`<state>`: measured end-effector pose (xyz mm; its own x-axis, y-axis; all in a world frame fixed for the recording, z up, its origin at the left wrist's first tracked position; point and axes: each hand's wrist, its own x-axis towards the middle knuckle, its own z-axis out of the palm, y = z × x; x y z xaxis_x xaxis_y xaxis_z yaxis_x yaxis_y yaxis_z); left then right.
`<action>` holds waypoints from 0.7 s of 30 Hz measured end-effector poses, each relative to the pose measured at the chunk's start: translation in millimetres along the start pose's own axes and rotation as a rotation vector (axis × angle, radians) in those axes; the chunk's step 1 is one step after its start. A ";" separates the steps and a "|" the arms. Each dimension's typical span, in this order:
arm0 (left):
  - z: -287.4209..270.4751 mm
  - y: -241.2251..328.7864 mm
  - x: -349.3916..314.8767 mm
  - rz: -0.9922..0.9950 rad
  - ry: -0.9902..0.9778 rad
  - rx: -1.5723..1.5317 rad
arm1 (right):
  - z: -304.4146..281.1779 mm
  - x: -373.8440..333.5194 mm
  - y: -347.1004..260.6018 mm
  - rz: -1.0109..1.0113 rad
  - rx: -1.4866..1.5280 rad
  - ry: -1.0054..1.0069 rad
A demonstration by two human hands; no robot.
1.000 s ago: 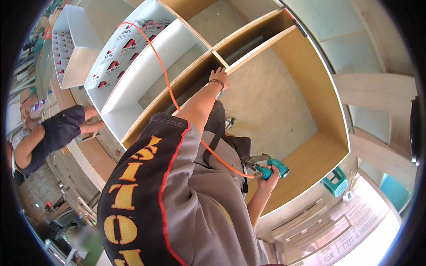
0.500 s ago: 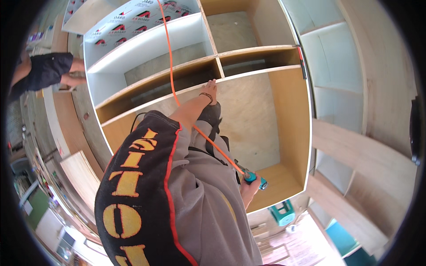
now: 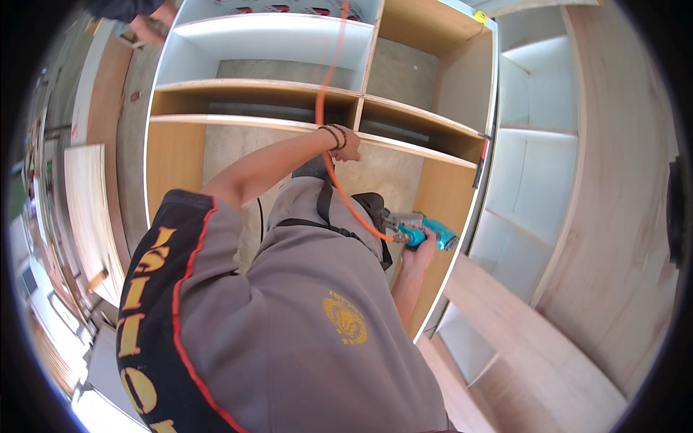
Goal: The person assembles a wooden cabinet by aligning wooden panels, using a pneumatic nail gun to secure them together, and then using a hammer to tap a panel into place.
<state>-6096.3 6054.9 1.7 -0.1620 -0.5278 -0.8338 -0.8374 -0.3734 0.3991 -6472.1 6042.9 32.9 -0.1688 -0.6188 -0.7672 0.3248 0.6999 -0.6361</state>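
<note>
My right hand [image 3: 426, 244] grips a teal nail gun [image 3: 443, 234], with an orange air hose [image 3: 354, 209] joined to it. Its dark nose end lies close to my hip, inside the cabinet's open bay. My left hand [image 3: 348, 146], with dark bracelets at the wrist, is at the long board edge [image 3: 419, 150] that crosses the cabinet. Its fingers are curled down, and whatever they may hold is hidden. The hose passes by my left wrist and runs on toward the far side. Around my legs lies the large cabinet frame [image 3: 176, 162], wood-coloured and white inside.
Another white-lined cabinet [image 3: 530, 173] lies along the right, with long wooden boards [image 3: 527, 332] beside it. Pale panels [image 3: 90, 209] stand at the left. A red and black tool [image 3: 482, 162] rests on the right rim. Another person's bare legs [image 3: 148, 29] show at the far left.
My left hand has gone from lying flat on the board edge to curled fingers. The nail gun has risen in view with my right hand. My view has turned.
</note>
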 end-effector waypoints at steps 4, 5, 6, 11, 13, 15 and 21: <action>37.6 72.2 -93.4 0.034 0.432 0.047 | 12.5 38.3 -26.9 0.099 -0.090 -0.177; 60.0 77.8 -102.7 0.039 0.836 0.121 | 16.7 39.6 -29.5 0.139 -0.120 -0.214; 83.9 83.4 -110.0 0.040 1.235 0.210 | 14.3 38.4 -31.0 0.197 -0.150 -0.280; 178.1 132.4 -87.7 -0.578 1.632 -0.551 | -15.9 58.4 -30.0 0.415 -0.290 -0.363; 221.7 145.2 -84.1 -0.311 1.119 -1.587 | -31.9 51.0 -19.8 0.473 -0.343 -0.407; 212.8 218.0 -100.4 0.100 0.941 -2.091 | -53.8 77.9 -23.4 0.495 -0.338 -0.428; 247.2 285.7 -122.8 0.306 1.190 -2.117 | -80.6 74.1 36.2 0.719 -0.554 -0.581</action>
<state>-6444.7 6201.6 123.8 0.7280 -0.4281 -0.5355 0.6599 0.2255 0.7168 -6547.9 6051.1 -53.6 0.4086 0.0293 -0.9123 -0.3199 0.9407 -0.1130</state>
